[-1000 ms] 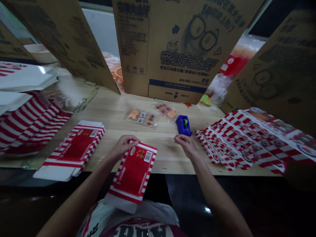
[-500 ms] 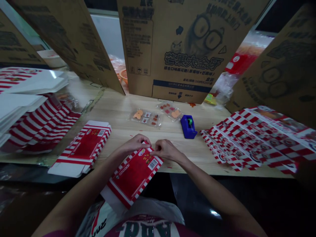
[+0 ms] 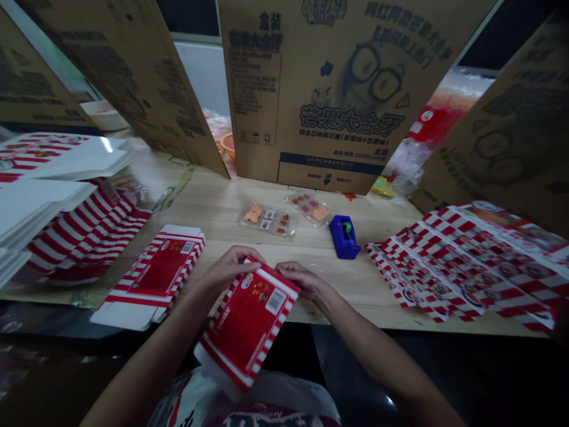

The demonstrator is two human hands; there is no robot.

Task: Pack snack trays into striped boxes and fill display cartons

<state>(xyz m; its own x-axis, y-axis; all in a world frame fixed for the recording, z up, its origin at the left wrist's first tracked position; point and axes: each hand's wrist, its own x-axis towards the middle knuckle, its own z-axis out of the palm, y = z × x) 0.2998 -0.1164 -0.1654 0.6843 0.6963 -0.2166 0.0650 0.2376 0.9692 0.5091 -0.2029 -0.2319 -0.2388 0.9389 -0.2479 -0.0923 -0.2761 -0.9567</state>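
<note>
A red carton (image 3: pixel 246 323) with striped red-and-white edges and a barcode is tilted over the table's front edge, its lower white flap near my body. My left hand (image 3: pixel 235 265) grips its upper left corner, thumb on the printed face and fingers over the far edge. At the upper right end, my right hand (image 3: pixel 300 277) has its fingers closed against the carton's edge; the fingertips are partly hidden behind it. Another such carton (image 3: pixel 162 267) lies on the table to the left, its white end flap sticking out toward me.
A blue tape dispenser (image 3: pixel 345 237) and clear packets of small candies (image 3: pixel 265 219) lie beyond my hands. Flat checkered printed sheets (image 3: pixel 462 255) lie at right, stacked white and striped cartons (image 3: pixel 57 196) at left. Cardboard panels (image 3: pixel 329 118) stand along the back.
The carton has turned and tilted up slightly between my hands. My right hand has shifted from pinching its top face to the far edge. The camera view has moved a little.
</note>
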